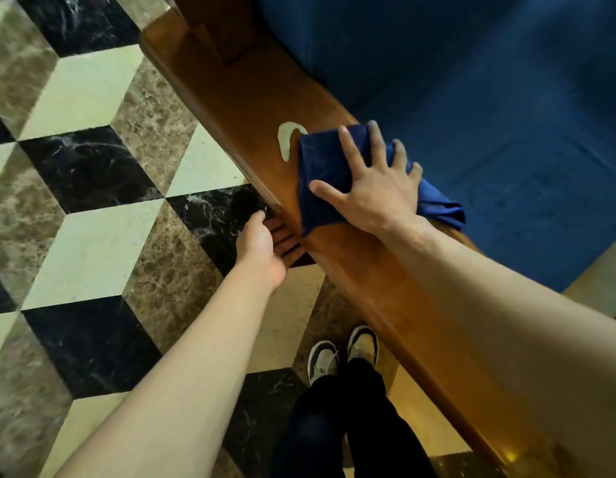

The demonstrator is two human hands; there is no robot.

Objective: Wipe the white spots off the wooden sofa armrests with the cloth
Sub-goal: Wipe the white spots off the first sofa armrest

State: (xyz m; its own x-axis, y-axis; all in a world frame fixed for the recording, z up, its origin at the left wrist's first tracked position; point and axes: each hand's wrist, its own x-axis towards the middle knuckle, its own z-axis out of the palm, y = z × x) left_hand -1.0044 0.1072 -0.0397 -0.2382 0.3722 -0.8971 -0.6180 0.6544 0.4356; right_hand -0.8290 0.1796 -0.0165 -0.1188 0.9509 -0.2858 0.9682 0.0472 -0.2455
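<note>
Wooden armrest [244, 108], centre frame — white spot [286, 139] partly hidden under blue cloth [322, 174]. Right hand [372, 188] presses cloth flat, fingers spread. Left hand [261, 250] at armrest's outer edge — fingers tucked beneath, grip unclear.

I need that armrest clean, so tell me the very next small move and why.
Probably slide the right hand with the blue cloth forward and left across the white spot. The hand presses the cloth flat on the wooden armrest, and its edge just meets the curved smear, which lies mostly uncovered.
</note>
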